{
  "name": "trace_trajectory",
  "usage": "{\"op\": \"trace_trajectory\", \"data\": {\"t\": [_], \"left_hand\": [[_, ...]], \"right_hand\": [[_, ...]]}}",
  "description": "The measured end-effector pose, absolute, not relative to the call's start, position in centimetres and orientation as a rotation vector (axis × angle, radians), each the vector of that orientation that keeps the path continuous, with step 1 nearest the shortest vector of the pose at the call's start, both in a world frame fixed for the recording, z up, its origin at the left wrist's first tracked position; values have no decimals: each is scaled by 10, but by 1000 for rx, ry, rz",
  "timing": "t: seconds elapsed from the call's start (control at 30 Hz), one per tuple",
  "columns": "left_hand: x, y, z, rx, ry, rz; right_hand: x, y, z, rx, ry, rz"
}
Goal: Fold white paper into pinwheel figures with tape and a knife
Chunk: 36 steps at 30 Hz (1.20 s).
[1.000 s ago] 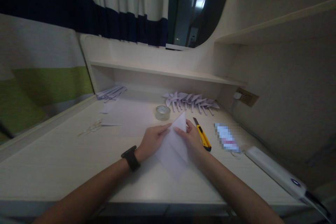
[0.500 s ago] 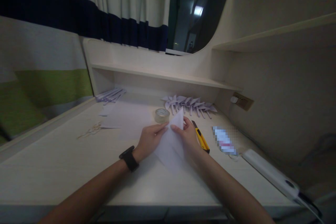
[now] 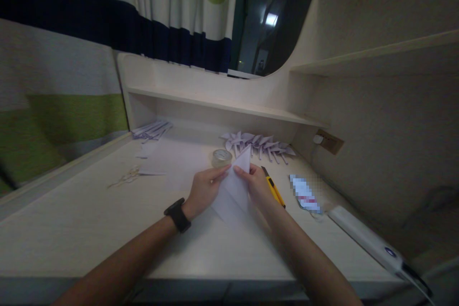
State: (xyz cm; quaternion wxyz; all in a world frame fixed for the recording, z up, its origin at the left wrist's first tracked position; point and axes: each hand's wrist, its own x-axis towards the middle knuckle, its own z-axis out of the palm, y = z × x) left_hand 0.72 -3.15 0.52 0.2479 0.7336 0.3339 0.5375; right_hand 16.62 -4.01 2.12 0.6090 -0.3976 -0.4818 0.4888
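A sheet of white paper (image 3: 233,196), folded to a point at its top, is held up above the desk between both hands. My left hand (image 3: 207,189) pinches its left edge, thumb and fingers closed on it; a black watch is on that wrist. On the right edge, my right hand (image 3: 255,182) grips the paper with the thumb in front and the fingers behind. Just beyond the paper sits a roll of clear tape (image 3: 222,157). Right of my right hand lies a yellow utility knife (image 3: 274,188).
Several paper pinwheels (image 3: 256,143) lie in a row at the back. Rolled paper sticks (image 3: 152,130) are piled at back left, near flat white sheets (image 3: 179,150) and tangled string (image 3: 125,177). A phone (image 3: 304,193) and a white power strip (image 3: 367,239) lie on the right.
Both hands keep hold of the paper, whose lower part looks steadier and less blurred. My right fingers have shifted slightly down the edge. The view has moved a little.
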Motion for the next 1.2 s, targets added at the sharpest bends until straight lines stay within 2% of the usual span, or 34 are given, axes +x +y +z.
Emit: {"op": "trace_trajectory", "data": {"t": [0.17, 0.5, 0.73, 0.87, 1.2], "left_hand": [[4, -30, 15, 1970, 969, 1548], [17, -1, 87, 1864, 945, 1551], [22, 10, 99, 1852, 758, 1660], [19, 4, 104, 1970, 710, 1623], [13, -5, 97, 1999, 785, 1564]], "right_hand": [[168, -31, 28, -964, -1167, 1065], [151, -7, 44, -978, -1361, 815], [166, -6, 82, -753, -1454, 832], [175, -5, 105, -770, -1427, 782], [185, -12, 113, -817, -1560, 941]]}}
